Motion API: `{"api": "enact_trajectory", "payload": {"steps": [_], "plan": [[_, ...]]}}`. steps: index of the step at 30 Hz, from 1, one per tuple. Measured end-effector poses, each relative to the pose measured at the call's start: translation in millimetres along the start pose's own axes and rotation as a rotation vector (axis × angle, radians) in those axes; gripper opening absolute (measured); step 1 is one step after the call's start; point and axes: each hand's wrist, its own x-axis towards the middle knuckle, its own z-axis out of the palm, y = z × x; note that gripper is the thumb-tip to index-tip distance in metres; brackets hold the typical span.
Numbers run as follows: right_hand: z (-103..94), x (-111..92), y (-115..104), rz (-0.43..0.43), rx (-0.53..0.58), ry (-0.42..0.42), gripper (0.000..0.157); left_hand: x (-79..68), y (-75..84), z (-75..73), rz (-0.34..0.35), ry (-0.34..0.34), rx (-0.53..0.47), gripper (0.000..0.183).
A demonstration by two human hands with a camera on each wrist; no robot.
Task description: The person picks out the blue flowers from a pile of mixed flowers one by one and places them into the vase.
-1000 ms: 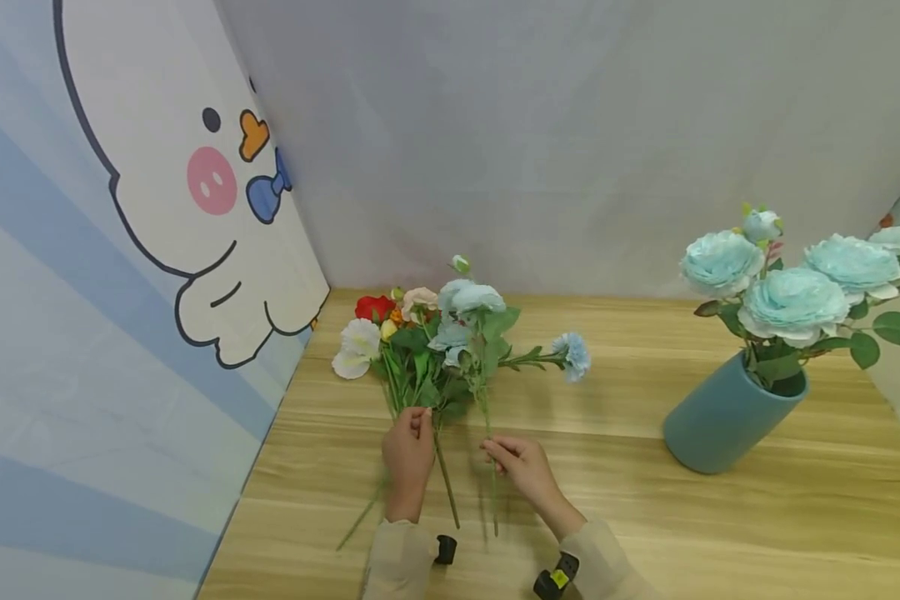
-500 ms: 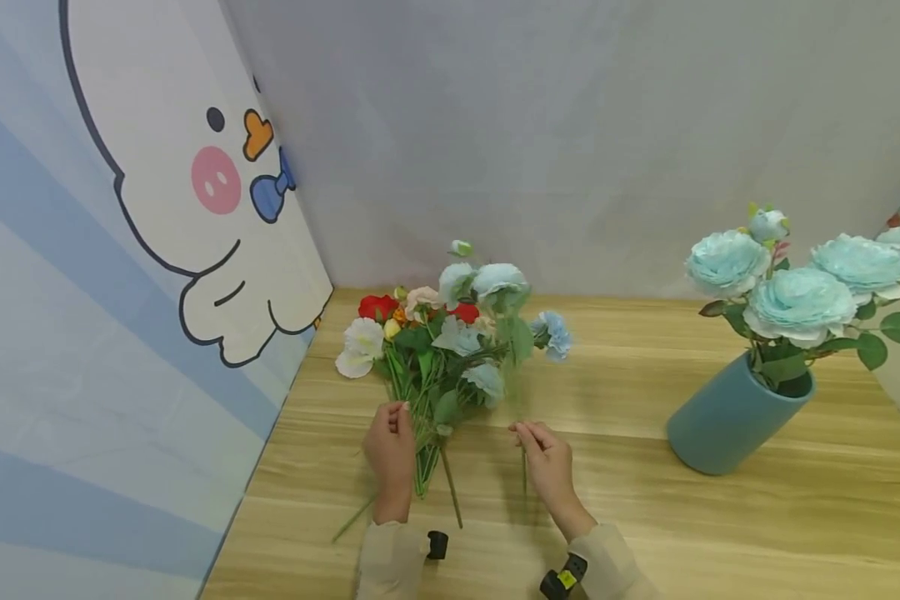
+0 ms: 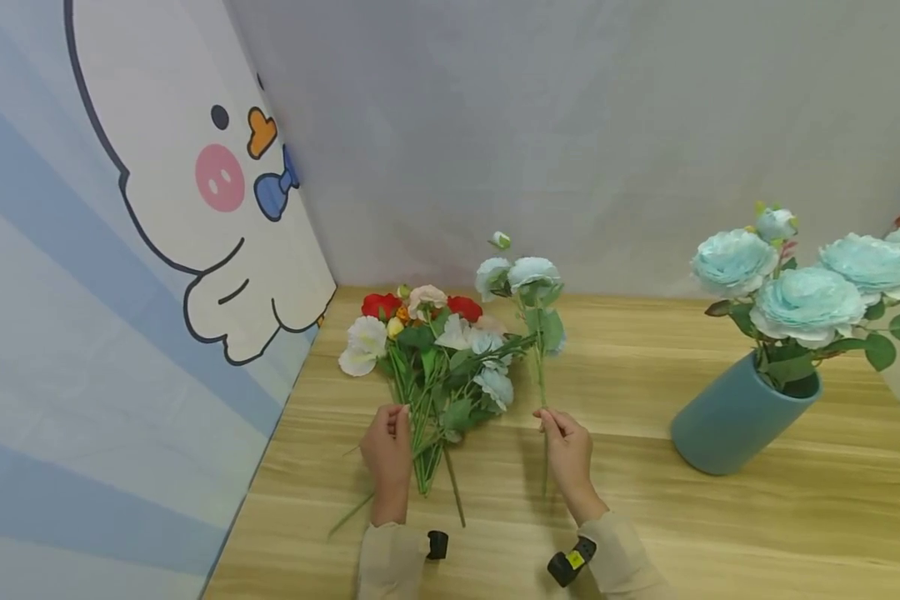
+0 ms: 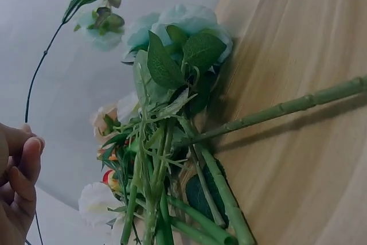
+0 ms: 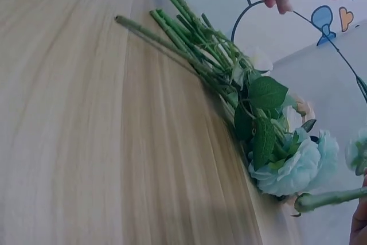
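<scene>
In the head view my right hand (image 3: 568, 454) pinches the green stem of a pale-blue flower spray (image 3: 534, 279). Two blooms and a bud stand upright at its top. My left hand (image 3: 386, 462), by the pile's left side, pinches a thin dark stem (image 4: 31, 78) with its fingertips. In the left wrist view this stem runs up to narrow leaves (image 4: 80, 4). Which bloom belongs to it is hard to tell. Between the hands lies a pile of mixed flowers (image 3: 427, 358) with red, white, peach and pale-blue heads.
A blue vase (image 3: 735, 421) with several large pale-blue flowers (image 3: 802, 304) stands to the right on the wooden table (image 3: 622, 533). A grey-white cloth wall (image 3: 570, 150) rises at the back. At left is a cartoon-printed panel (image 3: 157, 400).
My right hand has moved right with the pale-blue spray, away from the pile. My left hand has shifted slightly left. More of the pile's blooms and stems now show.
</scene>
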Motion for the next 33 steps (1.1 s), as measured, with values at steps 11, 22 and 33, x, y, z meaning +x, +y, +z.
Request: {"api": "enact_trajectory", "payload": {"steps": [11,22,33], "plan": [[-5.8,-7.1,-33.6,-0.032,-0.041,0.029,0.019,-2.2,-6.9,-4.6,0.022,-0.002,0.018,0.009],[-13.8,-10.9,3.0,-0.084,-0.085,0.007,0.018,13.9,-17.0,-16.6,-0.008,0.028,0.019,0.011],[-47.8,-30.7,21.2,-0.389,-0.317,0.064,0.008,27.6,-16.2,-22.1,0.041,0.021,0.02,0.009]]}}
